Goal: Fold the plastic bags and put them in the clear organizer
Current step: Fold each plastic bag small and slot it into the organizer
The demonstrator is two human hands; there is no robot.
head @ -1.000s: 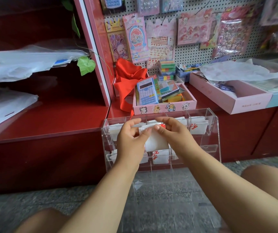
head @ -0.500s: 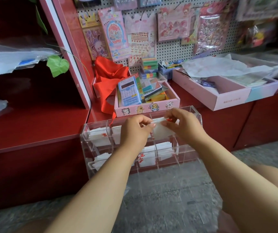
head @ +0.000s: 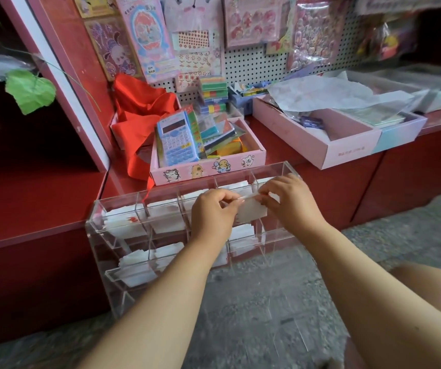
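Hands: your left hand and right hand both pinch the top edge of one folded plastic bag, fingers curled onto it from either side.
Bag: a small white, flat, roughly rectangular fold, held upright over the upper row of the clear organizer, toward its right end; which compartment it sits over you cannot tell, since your hands cover the dividers there.
Organizer: transparent hard plastic with thin divider walls, standing on the floor against the red surface. Several cells hold other folded bags, white with small red marks (the print is too blurred to read).
Writing: nothing here reads cleanly. The pink cartoon box shows animal drawings on its front, and the long pink box has a faint line of print you cannot make out.
Around: a blue calculator leans in the cartoon box among coloured packets; a red cloth spills from behind it; crumpled white paper lies over the long pink box.
Behind: a white pegboard hung with glossy sticker sheets, and a green leaf at the left.
Floor: grey and speckled (your knee shows at the lower right).
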